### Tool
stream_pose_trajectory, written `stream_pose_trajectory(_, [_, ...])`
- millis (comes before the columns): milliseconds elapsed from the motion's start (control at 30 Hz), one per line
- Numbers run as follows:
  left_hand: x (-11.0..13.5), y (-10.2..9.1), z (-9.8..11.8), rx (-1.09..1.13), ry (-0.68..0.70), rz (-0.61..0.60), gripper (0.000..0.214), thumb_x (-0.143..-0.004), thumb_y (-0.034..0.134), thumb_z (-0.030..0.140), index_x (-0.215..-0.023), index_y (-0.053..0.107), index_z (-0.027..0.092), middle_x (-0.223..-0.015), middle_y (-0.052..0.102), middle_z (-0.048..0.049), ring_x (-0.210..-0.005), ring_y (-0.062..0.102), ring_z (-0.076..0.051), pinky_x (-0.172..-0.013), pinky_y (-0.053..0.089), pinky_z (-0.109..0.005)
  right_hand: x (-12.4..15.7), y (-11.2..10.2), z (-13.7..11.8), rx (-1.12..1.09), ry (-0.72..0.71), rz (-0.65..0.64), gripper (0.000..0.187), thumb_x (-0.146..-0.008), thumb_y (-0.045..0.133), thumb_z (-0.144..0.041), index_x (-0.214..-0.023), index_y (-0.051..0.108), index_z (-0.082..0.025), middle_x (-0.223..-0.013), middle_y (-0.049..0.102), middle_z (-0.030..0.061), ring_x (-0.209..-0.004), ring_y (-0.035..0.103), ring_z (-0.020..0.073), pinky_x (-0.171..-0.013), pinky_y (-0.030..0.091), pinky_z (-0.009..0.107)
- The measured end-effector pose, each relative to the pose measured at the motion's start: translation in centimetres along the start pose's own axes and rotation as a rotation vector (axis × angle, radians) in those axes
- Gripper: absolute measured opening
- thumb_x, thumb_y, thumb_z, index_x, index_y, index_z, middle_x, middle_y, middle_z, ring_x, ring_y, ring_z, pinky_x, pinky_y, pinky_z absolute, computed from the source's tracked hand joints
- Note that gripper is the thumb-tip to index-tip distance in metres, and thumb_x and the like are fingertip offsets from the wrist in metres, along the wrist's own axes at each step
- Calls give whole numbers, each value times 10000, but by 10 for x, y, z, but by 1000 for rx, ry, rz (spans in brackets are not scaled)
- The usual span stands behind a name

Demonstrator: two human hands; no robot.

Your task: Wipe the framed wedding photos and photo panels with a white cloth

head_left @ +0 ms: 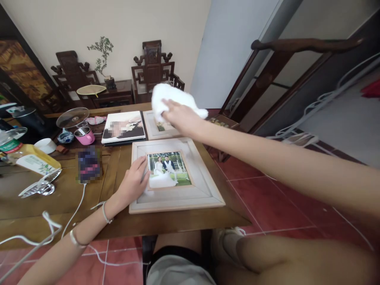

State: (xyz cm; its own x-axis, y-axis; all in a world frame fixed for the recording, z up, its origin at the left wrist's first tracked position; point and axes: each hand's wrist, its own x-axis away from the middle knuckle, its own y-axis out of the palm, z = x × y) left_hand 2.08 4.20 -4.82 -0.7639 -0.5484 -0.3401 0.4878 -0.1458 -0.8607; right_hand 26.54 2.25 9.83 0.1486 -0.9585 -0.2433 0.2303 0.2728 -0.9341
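Note:
A framed photo (204,186) with a wide pale border lies flat on the wooden table (175,225), close to its near right corner. My left hand (135,177) rests on the left side of this frame, its fingers stretched toward the picture. Farther back, my right hand (181,114) grips a white cloth (175,95), raised over a second pale frame (150,122). Cloth and arm hide part of that second frame. Left of it lies a photo album (124,124) with a light cover.
Left on the table are a pink mug (85,136), a small blue-and-white teapot (65,136), a bottle of yellow liquid (32,158), a silver hair clip (41,184), a blurred phone (89,164) and a white cable (50,225). A wooden chair (264,79) stands at right.

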Motion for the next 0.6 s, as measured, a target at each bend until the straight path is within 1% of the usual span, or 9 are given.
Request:
stream_pose_trajectory(33, [0, 0, 0, 2, 5, 2, 455, -972, 423, 288, -1400, 445, 135, -1456, 453, -182, -1379, 402, -304, -1119, 375, -529, -3, 9, -11, 18, -86, 12, 399, -808, 436, 66, -1148, 613, -48, -1482, 363, 260, -1322, 410, 382, -950, 438, 456])
stream_pose_trajectory(67, [0, 0, 0, 4, 10, 6, 454, -970, 426, 284, -1399, 445, 137, -1456, 452, -182, -1378, 403, -304, -1119, 374, -528, -5, 18, -22, 18, -172, -7, 383, -817, 463, 52, -1150, 620, -55, -1524, 309, 246, -1378, 330, 394, -1005, 404, 487])
stream_pose_trajectory(133, [-1, 0, 0, 13, 13, 16, 444, -966, 432, 273, -1388, 458, 140, -1444, 461, -183, -1366, 416, -305, -1115, 378, -527, -5, 35, -43, -11, -345, -103, 413, -804, 522, 41, -1192, 608, -73, -1548, 290, 213, -1426, 245, 375, -1071, 349, 498])
stream_pose_trajectory(200, [-2, 0, -1, 27, 5, 14, 420, -960, 437, 267, -1355, 493, 136, -1411, 491, -187, -1339, 446, -305, -1105, 390, -523, -1, 49, -57, -61, -457, -177, 388, -835, 517, 10, -1203, 602, -76, -1540, 320, 200, -1439, 233, 340, -1099, 320, 485])
stream_pose_trajectory(233, [-2, 0, -1, 35, 0, 9, 407, -958, 439, 266, -1335, 512, 135, -1394, 506, -187, -1327, 458, -304, -1101, 395, -522, 2, 53, -61, -83, -484, -194, 363, -860, 491, -5, -1197, 605, -75, -1532, 335, 200, -1439, 241, 326, -1104, 312, 481])
stream_pose_trajectory(333, [-3, 1, -2, 57, -5, 6, 397, -958, 437, 269, -1326, 526, 149, -1388, 520, -174, -1323, 464, -297, -1106, 387, -526, 12, 60, -61, -110, -497, -203, 342, -890, 421, -5, -1150, 629, -79, -1500, 388, 204, -1420, 297, 304, -1088, 325, 477])
stream_pose_trajectory(467, [0, 6, -7, 85, -29, 67, 412, -982, 375, 245, -1370, 488, 165, -1422, 505, -157, -1346, 448, -267, -1129, 358, -525, 26, 61, -41, -96, -499, -244, 320, -835, 441, 45, -1019, 671, -79, -1417, 488, 215, -1381, 366, 308, -1023, 382, 452])
stream_pose_trajectory(533, [1, 8, -9, 91, -34, 74, 423, -980, 343, 206, -1376, 484, 166, -1434, 497, -151, -1360, 433, -256, -1136, 354, -519, 35, 59, -28, -82, -462, -275, 336, -810, 437, 71, -983, 680, -85, -1380, 525, 210, -1347, 415, 308, -987, 404, 430])
stream_pose_trajectory(600, [1, 9, -11, 91, -35, 66, 437, -964, 344, 175, -1377, 486, 170, -1447, 485, -144, -1373, 419, -253, -1140, 354, -512, 45, 55, -13, -69, -374, -334, 349, -792, 441, 79, -961, 689, -98, -1342, 561, 200, -1241, 529, 296, -935, 430, 399])
